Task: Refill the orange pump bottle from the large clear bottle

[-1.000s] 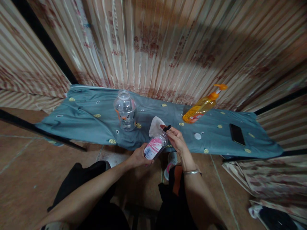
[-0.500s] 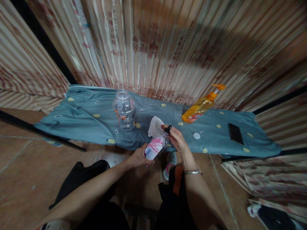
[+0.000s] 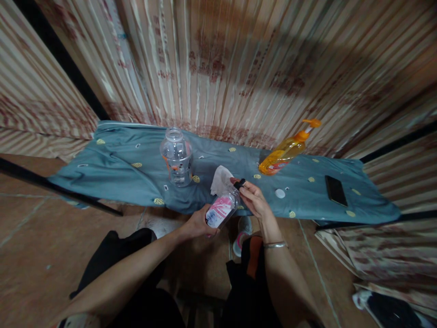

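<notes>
My left hand is wrapped around the lower part of a clear plastic bottle with a pink and white label, tilted with its neck up and to the right. At the neck, the bent fingers of my right hand pinch a crumpled white tissue, which spreads out to their left. Something black shows on a finger of that hand; its kind is unclear. My fingers partly hide the bottle's mouth. A larger clear plastic bottle, capless, stands upright to the left.
A blue-green cloth with a pineapple print covers the narrow table. On its right side are an orange pump bottle of yellow liquid, a round white cap and a dark phone. A striped curtain hangs behind.
My right hand has shifted very slightly at the bottle's neck. The held bottle, the tissue and the things on the table keep almost the same places.
</notes>
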The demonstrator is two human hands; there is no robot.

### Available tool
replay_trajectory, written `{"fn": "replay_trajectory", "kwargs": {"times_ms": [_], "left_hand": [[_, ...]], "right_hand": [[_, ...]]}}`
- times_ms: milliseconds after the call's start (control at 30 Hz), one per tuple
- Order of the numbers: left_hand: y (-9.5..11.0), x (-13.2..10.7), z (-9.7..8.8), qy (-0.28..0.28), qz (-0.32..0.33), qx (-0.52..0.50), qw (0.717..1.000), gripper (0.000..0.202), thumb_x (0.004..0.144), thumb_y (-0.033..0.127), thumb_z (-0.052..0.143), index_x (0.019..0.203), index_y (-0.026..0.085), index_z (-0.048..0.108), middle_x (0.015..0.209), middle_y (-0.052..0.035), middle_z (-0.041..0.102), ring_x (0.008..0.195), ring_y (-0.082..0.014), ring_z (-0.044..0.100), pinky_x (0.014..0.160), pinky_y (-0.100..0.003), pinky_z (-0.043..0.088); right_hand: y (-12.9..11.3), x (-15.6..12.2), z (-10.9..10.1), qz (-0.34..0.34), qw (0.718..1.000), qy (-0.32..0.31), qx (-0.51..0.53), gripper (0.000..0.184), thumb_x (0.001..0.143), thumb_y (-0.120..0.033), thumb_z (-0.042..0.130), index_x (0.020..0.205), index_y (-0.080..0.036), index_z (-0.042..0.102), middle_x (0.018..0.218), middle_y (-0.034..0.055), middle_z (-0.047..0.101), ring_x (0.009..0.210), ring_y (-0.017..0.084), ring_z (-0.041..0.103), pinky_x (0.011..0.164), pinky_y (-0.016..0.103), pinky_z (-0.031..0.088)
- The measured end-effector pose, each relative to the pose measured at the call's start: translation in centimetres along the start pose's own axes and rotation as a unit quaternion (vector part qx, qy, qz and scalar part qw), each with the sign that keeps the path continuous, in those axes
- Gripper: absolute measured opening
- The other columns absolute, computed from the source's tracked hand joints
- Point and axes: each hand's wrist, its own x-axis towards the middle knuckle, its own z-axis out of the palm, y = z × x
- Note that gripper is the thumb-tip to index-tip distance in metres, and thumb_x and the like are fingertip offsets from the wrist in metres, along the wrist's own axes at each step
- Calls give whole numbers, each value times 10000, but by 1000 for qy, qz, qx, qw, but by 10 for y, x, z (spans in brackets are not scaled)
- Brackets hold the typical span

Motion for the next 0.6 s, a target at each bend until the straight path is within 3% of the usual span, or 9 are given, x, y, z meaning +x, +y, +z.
{"fn": "replay_trajectory", "kwargs": {"times_ms": [433, 533, 600], "left_hand": [[4, -4, 1, -18, -11, 25, 999, 393, 965, 365, 665, 1305, 177, 611, 1305, -113, 655, 1097, -263, 683, 911, -479, 603], [5, -3, 0, -13, -16, 41, 999, 392, 963, 367, 667, 1301, 176, 614, 1301, -110, 657, 1097, -266, 683, 912, -480, 602], [6, -3, -2, -10, -18, 51, 999, 393, 963, 368, 667, 1301, 176, 614, 1302, -110, 657, 1101, -268, 682, 917, -483, 600]], "right_hand": [[-5, -4, -6, -3, 999, -19, 38, 438, 628, -516, 928, 976, -280, 805, 1177, 66, 783, 1216, 307, 663, 1107, 457, 469], [3, 2, -21, -25, 999, 30, 0, 443, 620, -547, 922, 945, -275, 793, 1090, 50, 788, 1131, 281, 684, 1055, 426, 495], [10, 9, -38, -54, 991, 110, -52, 432, 564, -540, 942, 842, -259, 768, 900, 16, 776, 979, 242, 695, 988, 391, 517]]}}
